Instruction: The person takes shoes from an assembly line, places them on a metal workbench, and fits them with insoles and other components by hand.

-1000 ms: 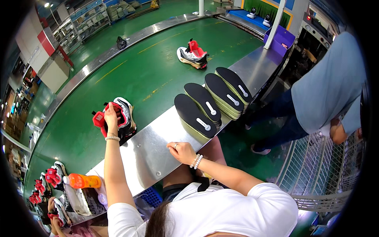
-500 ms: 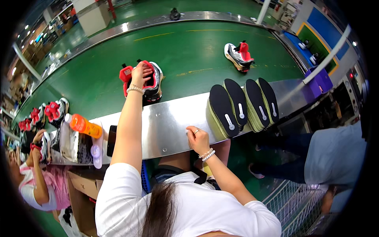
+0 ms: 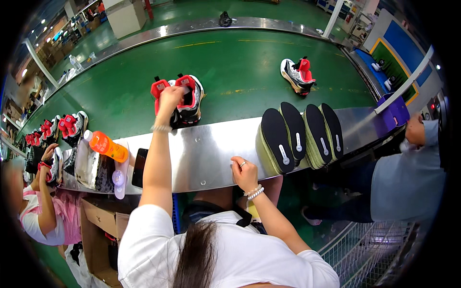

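Note:
My left hand [image 3: 171, 100] reaches over a pair of black, white and red sneakers [image 3: 193, 108] on the green surface beyond the metal ledge. Its fingers are bent at the opening of the right-hand shoe; the fingertips are smeared, so what they touch or hold is unclear. Loosely curled, my right hand [image 3: 245, 174] rests at the near side of the metal ledge [image 3: 211, 153], and nothing shows in it. To its right stand stacks of black-topped insoles [image 3: 278, 139] with yellow-green sides, apart from the hand.
A single sneaker [image 3: 297, 77] stands farther right. On the ledge at left are an orange drink bottle [image 3: 109, 146], a phone [image 3: 139, 167] and a pale lilac item [image 3: 120, 180]. People work on both sides. A purple box [image 3: 394, 111] is at right; a wire cart [image 3: 370, 249] stands below.
My left hand's fingers have gone from stretched out to bent over the shoe opening. The whole view has shifted slightly. My right hand stays in place; the person at right now shows a raised hand.

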The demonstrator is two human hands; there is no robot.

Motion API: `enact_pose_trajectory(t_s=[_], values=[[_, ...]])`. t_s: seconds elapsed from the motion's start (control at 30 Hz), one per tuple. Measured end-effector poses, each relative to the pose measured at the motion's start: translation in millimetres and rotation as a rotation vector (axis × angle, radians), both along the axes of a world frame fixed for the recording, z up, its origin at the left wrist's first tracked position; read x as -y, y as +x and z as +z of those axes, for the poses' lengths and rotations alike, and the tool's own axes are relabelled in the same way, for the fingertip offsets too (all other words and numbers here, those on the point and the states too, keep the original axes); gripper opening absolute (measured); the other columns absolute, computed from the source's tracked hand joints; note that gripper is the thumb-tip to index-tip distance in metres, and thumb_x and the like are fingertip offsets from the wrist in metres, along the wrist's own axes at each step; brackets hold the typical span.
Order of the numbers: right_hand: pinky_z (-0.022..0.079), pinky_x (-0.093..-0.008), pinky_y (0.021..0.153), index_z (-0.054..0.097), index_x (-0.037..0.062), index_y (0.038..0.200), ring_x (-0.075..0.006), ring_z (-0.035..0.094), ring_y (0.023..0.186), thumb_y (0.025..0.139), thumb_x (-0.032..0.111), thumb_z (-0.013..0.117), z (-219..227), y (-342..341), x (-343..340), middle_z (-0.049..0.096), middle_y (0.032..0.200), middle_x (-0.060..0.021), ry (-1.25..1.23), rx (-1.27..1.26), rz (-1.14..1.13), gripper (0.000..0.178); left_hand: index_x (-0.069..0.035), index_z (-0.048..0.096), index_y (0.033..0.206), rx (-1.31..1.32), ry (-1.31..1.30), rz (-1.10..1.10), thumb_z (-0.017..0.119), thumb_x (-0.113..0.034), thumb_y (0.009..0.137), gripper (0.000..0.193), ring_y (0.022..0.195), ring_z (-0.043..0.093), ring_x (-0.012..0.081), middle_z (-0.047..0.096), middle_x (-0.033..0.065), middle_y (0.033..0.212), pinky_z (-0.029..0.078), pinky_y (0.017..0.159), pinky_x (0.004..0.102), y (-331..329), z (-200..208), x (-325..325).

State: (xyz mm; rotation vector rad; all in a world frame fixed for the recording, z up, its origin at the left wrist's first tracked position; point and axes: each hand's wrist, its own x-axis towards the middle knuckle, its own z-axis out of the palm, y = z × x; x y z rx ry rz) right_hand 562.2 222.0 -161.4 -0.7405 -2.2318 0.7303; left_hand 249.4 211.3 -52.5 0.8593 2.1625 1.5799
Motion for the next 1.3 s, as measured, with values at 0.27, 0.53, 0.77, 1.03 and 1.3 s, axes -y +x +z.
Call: enact_pose_trajectory(t_s=[0.27, 0.53, 0.77, 1.03, 1.3], values=[[0.044, -0.034, 0.05, 0.06, 0.006, 0.083, -0.0277, 0.056, 0.054, 0.079, 0.014, 0.052, 16.6, 2.9, 1.0, 0.058, 0.063, -0.0122, -0.069, -0.11, 0.064, 0.012, 0.002, 0.056, 0.076, -0.707, 0.083, 0.791, 0.059, -0.009, 0.076, 0.011, 0.06, 0.043, 0.009, 0.05, 0.002, 0.066, 0.036, 0.052, 0.0231, -1.3, 64.1, 277.5], [0.045, -0.0338, 0.052, 0.061, 0.0087, 0.091, -0.0265, 0.056, 0.053, 0.079, 0.019, 0.052, 116.5, 17.5, -45.8, 0.056, 0.059, -0.0121, -0.16, 0.132, 0.313, 0.017, -0.005, 0.048, 0.11, -0.739, -0.683, 0.76, 0.054, -0.009, 0.076, 0.035, 0.073, 0.057, 0.0319, 0.059, 0.0178, 0.081, 0.043, 0.068, 0.0396, -33.7, -14.2, 389.7], [0.045, -0.036, 0.073, 0.057, 0.008, 0.097, -0.0261, 0.057, 0.081, 0.075, 0.025, 0.056, 154.6, 24.8, -276.1, 0.059, 0.085, -0.0127, 0.316, 0.117, -0.288, 0.028, 0.0, 0.048, 0.108, -0.809, -0.742, 0.583, 0.051, -0.003, 0.076, 0.033, 0.08, 0.055, 0.033, 0.058, 0.0194, 0.087, 0.042, 0.073, 0.0392, -22.9, 9.4, 358.7], [0.006, -0.0667, 0.095, 0.051, 0.024, 0.117, -0.0359, 0.018, 0.128, 0.06, 0.051, 0.066, 107.0, 19.5, -402.2, 0.033, 0.135, -0.0099, 0.184, 1.035, -0.471, 0.066, -0.002, 0.053, 0.109, -0.682, -0.363, 0.709, 0.057, -0.019, 0.077, 0.036, 0.089, 0.055, 0.0285, 0.058, 0.0157, 0.101, 0.042, 0.08, 0.035, 84.6, 91.7, 274.9], [0.008, -0.0686, 0.094, 0.046, 0.0162, 0.122, -0.036, 0.014, 0.129, 0.06, 0.044, 0.07, 99.1, 34.3, -460.8, 0.032, 0.135, -0.0083, -0.016, 1.047, -0.528, 0.072, 0.0, 0.052, 0.108, -0.535, -0.144, 0.544, 0.053, -0.015, 0.078, 0.034, 0.088, 0.055, 0.0275, 0.058, 0.0156, 0.099, 0.042, 0.08, 0.0342, 86.9, 61.5, 212.7]])
